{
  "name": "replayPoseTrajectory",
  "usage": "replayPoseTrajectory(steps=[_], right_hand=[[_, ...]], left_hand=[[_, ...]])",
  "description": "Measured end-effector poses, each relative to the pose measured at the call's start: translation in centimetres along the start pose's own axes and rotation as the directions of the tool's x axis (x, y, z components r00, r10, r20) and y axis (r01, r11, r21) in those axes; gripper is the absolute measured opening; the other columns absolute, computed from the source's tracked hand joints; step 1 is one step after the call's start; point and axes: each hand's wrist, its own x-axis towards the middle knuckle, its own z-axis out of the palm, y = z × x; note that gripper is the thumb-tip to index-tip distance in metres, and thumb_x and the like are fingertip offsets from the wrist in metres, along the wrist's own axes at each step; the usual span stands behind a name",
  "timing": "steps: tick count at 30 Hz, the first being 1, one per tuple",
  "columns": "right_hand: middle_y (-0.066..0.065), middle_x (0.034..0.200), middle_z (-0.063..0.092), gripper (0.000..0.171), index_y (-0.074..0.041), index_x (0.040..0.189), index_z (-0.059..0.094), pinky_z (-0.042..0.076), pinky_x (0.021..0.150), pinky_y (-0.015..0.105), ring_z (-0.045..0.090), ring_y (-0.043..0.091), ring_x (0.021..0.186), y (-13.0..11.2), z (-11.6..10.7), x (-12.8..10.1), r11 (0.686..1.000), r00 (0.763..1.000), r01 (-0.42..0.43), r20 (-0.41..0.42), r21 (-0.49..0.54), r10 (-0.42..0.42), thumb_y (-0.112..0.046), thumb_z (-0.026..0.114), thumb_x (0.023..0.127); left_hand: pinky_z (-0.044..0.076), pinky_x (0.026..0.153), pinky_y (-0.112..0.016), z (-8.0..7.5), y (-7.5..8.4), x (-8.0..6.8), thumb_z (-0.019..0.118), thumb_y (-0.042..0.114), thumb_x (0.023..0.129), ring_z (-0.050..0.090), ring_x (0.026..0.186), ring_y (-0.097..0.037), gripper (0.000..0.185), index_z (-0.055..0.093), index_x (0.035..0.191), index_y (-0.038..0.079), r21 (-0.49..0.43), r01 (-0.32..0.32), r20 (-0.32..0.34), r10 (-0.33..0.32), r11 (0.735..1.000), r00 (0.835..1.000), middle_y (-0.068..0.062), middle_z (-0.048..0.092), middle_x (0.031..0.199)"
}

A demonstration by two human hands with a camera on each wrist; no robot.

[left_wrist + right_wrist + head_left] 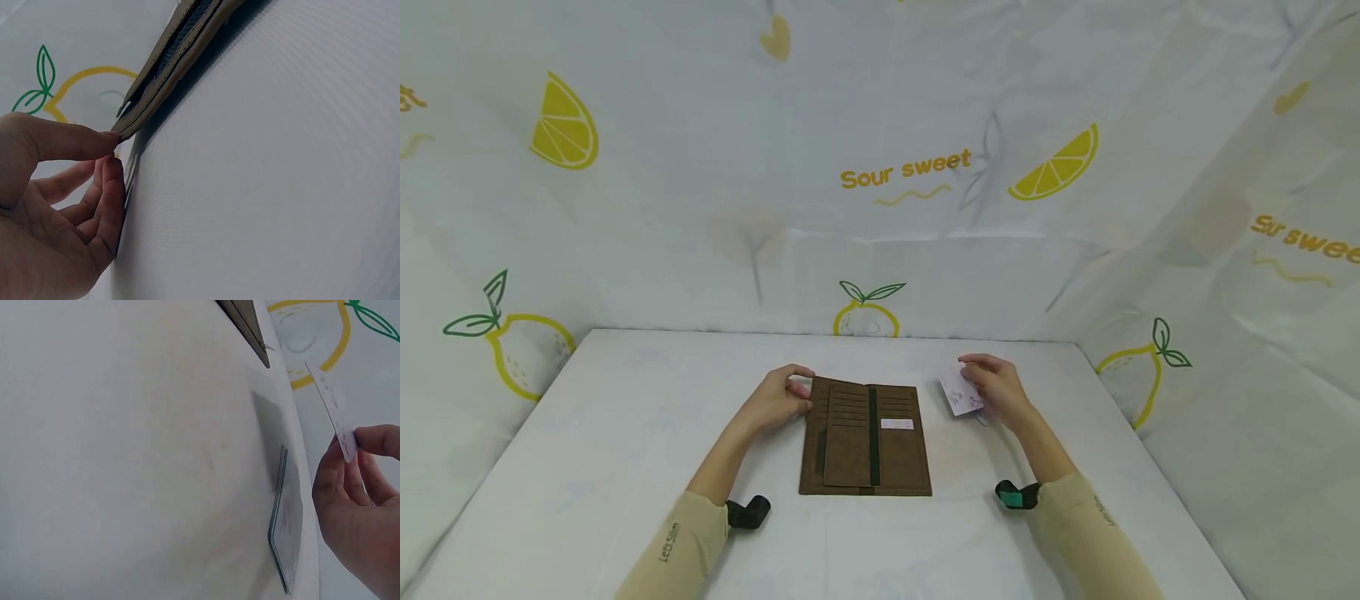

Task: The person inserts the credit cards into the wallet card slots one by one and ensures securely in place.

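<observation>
A brown bifold wallet (850, 442) lies spread on the table, with card slots on both inner sides and a pale card (897, 424) in a right-hand slot. My left hand (778, 396) pinches the wallet's upper left corner between thumb and fingers; the left wrist view shows that corner (128, 128) raised off the table. To the right of the wallet, my right hand (996, 387) holds a thin whitish card with purple print (334, 412) between thumb and fingers, above the table. Below it in the right wrist view rests a small stack of cards (287, 531).
The white table (625, 433) ends at a back edge against a hanging sheet (700, 167) printed with lemons and lettering. Black wrist devices (748, 512) sit on both forearms.
</observation>
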Motion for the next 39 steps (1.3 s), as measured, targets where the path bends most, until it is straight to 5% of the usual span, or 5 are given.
replayPoseTrajectory(steps=[5, 22, 39], right_hand=[[-0.006, 0.12, 0.062, 0.042, 0.007, 0.146, 0.056, 0.049, 0.078, 0.017, 0.053, 0.005, 0.092, -0.9, 1.8, 0.3, 0.991, 0.998, -0.025, 0.06, 0.132, 0.017, -0.014, 0.061, 0.109], [-0.007, 0.096, 0.068, 0.038, 0.013, 0.138, 0.056, 0.057, 0.078, 0.016, 0.063, 0.002, 0.084, -1.8, 6.5, 1.1, 0.964, 0.996, -0.045, 0.085, 0.263, 0.023, -0.004, 0.063, 0.105], [-0.005, 0.099, 0.072, 0.034, 0.007, 0.137, 0.06, 0.06, 0.082, 0.019, 0.069, 0.005, 0.091, -2.4, 10.6, 0.8, 0.953, 0.983, -0.069, 0.184, 0.296, 0.014, -0.003, 0.065, 0.105]], left_hand=[[0.048, 0.075, -0.029, -0.1, 0.1, 0.0, 0.074, -0.002, 0.09, 0.063, 0.086, -0.019, 0.054, 0.061, 0.142, -0.003, -0.011, -0.021, 0.006, 0.021, 1.0, 1.0, -0.014, 0.071, 0.1], [0.048, 0.075, -0.03, -0.1, 0.1, 0.0, 0.073, -0.002, 0.091, 0.062, 0.085, -0.018, 0.053, 0.061, 0.143, -0.003, -0.009, -0.015, 0.015, 0.016, 1.0, 1.0, -0.016, 0.072, 0.103], [0.049, 0.075, -0.029, -0.1, 0.0, 0.1, 0.074, -0.003, 0.091, 0.062, 0.085, -0.019, 0.055, 0.06, 0.144, -0.003, -0.014, -0.01, 0.017, 0.01, 1.0, 1.0, -0.015, 0.072, 0.103]])
